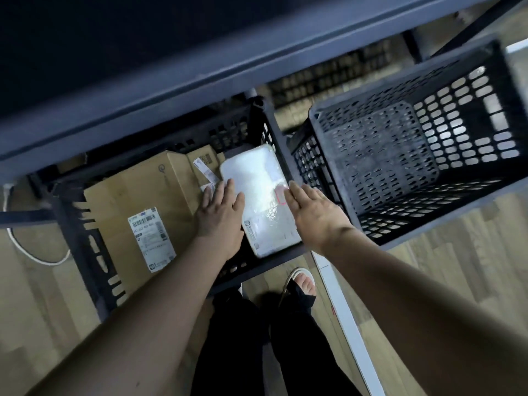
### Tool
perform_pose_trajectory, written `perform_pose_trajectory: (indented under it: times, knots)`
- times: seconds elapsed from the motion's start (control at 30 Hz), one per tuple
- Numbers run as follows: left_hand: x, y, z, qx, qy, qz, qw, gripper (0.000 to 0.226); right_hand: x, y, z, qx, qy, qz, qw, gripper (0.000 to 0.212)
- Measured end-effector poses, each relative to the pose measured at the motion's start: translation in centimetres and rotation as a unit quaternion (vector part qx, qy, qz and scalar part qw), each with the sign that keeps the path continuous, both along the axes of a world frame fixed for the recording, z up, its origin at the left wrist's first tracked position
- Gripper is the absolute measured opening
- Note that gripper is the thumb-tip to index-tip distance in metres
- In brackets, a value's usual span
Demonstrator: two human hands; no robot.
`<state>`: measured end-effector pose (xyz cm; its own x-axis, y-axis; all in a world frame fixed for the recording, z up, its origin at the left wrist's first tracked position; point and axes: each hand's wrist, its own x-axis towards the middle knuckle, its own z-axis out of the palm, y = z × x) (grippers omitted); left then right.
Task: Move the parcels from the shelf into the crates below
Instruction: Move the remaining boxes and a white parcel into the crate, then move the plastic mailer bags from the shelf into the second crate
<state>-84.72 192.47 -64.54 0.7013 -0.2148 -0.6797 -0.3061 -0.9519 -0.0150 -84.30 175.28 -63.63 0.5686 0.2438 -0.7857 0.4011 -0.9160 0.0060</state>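
The white padded parcel (258,195) lies flat in the right-hand end of the left crate (85,238), its long axis running away from me and leaning a little to the left at its far end, so that the near short edge sits by the crate's front wall and the far one reaches under the shelf edge. My left hand (221,215) lies along its left long side with the fingers straight and close together, the tips touching the parcel's edge; my right hand (311,211) does the same on the right side, fingers straight and spread a little, the tips at a small red mark on the wrapping. Neither hand curls round it. Just left of the parcel, in the same crate, a big cardboard box (134,201) fills most of the floor, with a white shipping label (151,238) on top, and a smaller brown box (204,158) is wedged behind. The grey shelf beam (200,90) crosses above and hides the back of that crate. To the right stands the second crate (414,155), tilted in view, with only its perforated floor showing. The labels' print is too blurred to read. Below, I see my dark trousers (237,352), a sandalled foot (303,284), and a white cable (34,252) on the wooden floor at far left.
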Motion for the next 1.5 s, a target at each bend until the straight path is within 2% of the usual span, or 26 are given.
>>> perform_pose_trajectory:
  times: [0.13, 0.4, 0.57, 0.7, 0.83, 0.97, 1.27, 1.5]
  knots:
    - [2.0, 0.7, 9.4, -0.004, -0.025, -0.005, 1.0, 0.065, 1.9, -1.3, 9.2, 0.031, -0.058, -0.049, 0.997, 0.065]
    - [4.1, -1.0, 32.1, -0.099, -0.124, 0.005, 0.987, 0.055, 3.9, -1.5, 30.7, 0.085, -0.189, -0.129, 0.97, 0.064]
    - [3.2, -1.4, 43.2, -0.165, -0.218, 0.032, 0.961, 0.06, 3.0, -0.8, 40.6, 0.138, -0.303, -0.154, 0.93, 0.066]
    - [2.2, -0.8, 49.7, -0.24, -0.287, 0.055, 0.926, 0.058, 1.8, -0.3, 46.0, 0.201, -0.425, -0.188, 0.862, 0.06]
    - [1.7, -0.1, 54.1, -0.322, -0.332, 0.082, 0.883, 0.055, 0.9, 0.8, 49.6, 0.244, -0.511, -0.214, 0.796, 0.057]
    - [2.3, -0.3, 57.0, -0.353, -0.383, 0.06, 0.852, 0.054, 1.0, 1.3, 52.3, 0.251, -0.559, -0.211, 0.762, 0.057]
    - [3.9, -2.0, 58.4, -0.355, -0.398, 0.061, 0.844, 0.053, 2.5, -2.0, 54.3, 0.258, -0.548, -0.211, 0.768, 0.06]
    - [7.0, -8.8, 57.3, -0.355, -0.427, 0.114, 0.824, 0.046, 7.2, -9.6, 54.4, 0.307, -0.514, -0.178, 0.781, 0.06]
